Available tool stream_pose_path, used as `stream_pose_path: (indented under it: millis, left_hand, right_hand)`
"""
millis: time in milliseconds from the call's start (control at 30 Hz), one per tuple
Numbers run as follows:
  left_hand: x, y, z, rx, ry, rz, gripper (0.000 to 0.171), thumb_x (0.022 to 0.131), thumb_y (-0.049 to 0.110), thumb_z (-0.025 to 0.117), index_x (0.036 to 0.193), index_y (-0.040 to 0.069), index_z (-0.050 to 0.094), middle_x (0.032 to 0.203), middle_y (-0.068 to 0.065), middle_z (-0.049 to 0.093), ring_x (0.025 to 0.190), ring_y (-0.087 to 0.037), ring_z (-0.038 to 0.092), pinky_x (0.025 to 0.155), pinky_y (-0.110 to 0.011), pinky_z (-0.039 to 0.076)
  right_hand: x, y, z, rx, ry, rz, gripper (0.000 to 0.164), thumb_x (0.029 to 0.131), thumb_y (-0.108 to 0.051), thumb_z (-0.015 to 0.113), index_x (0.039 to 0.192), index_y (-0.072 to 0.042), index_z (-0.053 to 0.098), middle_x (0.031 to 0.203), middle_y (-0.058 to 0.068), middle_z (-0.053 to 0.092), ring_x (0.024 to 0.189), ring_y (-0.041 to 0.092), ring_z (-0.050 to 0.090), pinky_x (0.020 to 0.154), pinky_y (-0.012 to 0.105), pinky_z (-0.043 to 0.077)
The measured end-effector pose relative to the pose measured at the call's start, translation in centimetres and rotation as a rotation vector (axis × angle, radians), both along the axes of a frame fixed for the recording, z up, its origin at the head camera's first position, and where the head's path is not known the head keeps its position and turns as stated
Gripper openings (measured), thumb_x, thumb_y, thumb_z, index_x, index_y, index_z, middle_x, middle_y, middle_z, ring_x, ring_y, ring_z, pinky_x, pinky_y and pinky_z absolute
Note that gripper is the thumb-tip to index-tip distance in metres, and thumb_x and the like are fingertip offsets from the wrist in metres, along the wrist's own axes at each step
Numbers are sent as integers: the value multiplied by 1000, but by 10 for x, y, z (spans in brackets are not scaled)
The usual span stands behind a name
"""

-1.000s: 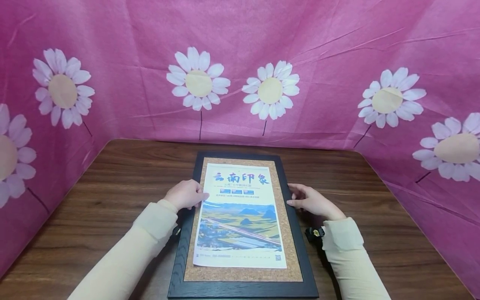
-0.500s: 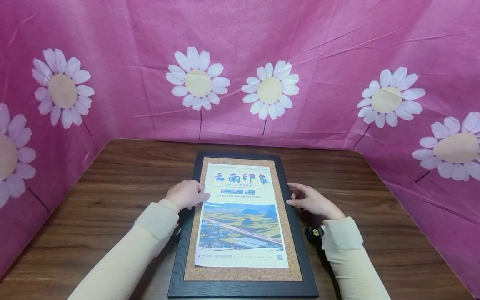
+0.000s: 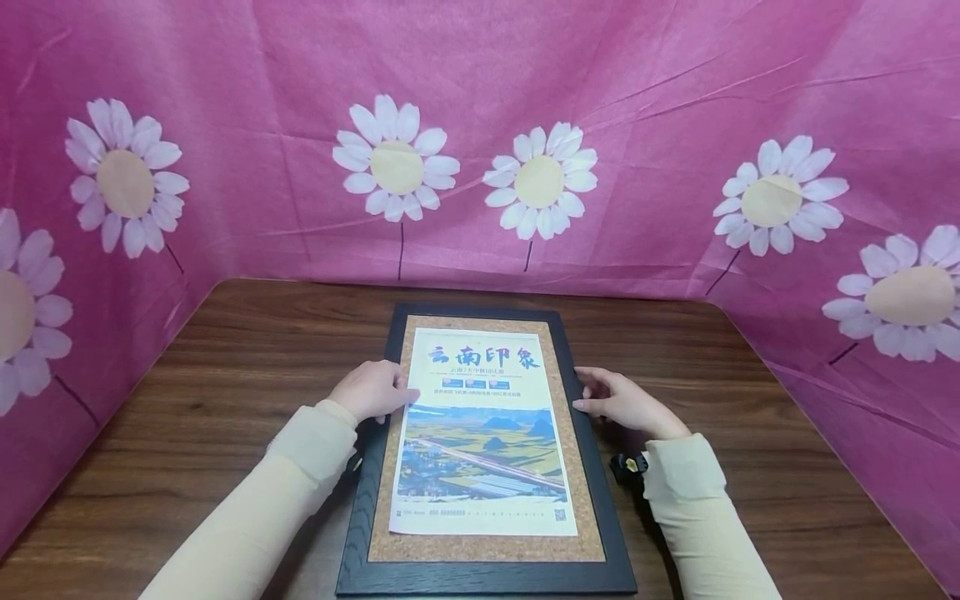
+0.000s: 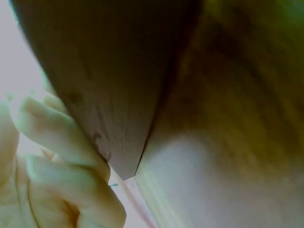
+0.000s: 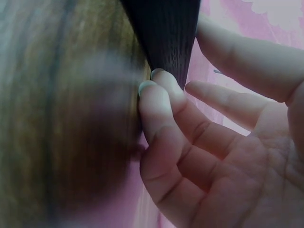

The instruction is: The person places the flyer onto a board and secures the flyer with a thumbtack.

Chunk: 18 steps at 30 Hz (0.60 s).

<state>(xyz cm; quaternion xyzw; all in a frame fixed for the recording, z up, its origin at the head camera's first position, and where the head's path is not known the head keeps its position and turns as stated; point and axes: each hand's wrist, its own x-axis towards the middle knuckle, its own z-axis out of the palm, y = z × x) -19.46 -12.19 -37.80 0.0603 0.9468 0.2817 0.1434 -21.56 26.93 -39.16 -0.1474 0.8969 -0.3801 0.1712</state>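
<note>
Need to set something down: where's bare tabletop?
Tabletop is bare between the left sleeve and pink cloth, likewise between the right sleeve and cloth. Behind the black-framed board: only a shallow strip. Crowded: the board's long sides, with left hand and right hand there; a poster covers most of its cork.

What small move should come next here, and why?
Probably nudge the sheet slightly rightward with the thumb of the left hand: that thumb reaches the sheet's left edge, and slightly more cork appears to show right of the sheet than left. The right hand, at the black frame's right edge, could steady it.
</note>
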Motion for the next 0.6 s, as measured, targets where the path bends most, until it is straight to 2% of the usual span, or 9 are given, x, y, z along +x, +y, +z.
stream_pose_path:
  millis: [100, 233, 400, 600]
  left_hand:
    - [0, -4, -1, 64, -18, -6, 28, 94, 31, 66, 77, 11, 56, 66, -1, 55, 52, -16, 57, 59, -28, 43]
    - [-2, -14, 0, 164, -48, 1, 24, 94, 31, 67, 89, 8, 60, 80, -4, 61, 58, -16, 58, 61, -29, 47]
    - [-5, -28, 3, 266, -39, 49, 28, 93, 31, 69, 99, 5, 61, 82, -8, 60, 63, -17, 59, 59, -30, 51]
    - [-6, -43, 1, 357, -39, 105, 37, 92, 30, 70, 112, 1, 60, 89, -9, 61, 75, -18, 63, 65, -31, 55]
  right_hand:
    - [0, 0, 0, 0, 27, -25, 63, 95, -16, 66, 146, 8, 37, 96, 12, 58, 75, 19, 55, 62, 32, 50]
    - [-1, 1, 0, 2, 79, -89, 57, 96, -18, 65, 143, 5, 43, 94, 12, 60, 75, 18, 57, 63, 31, 50]
    - [0, 3, 3, 22, 136, -194, 46, 98, -16, 62, 138, 3, 51, 95, 14, 64, 77, 18, 61, 64, 31, 51]
    - [2, 7, 4, 50, 124, -283, 38, 100, -16, 58, 133, 3, 56, 100, 21, 68, 79, 20, 67, 67, 31, 52]
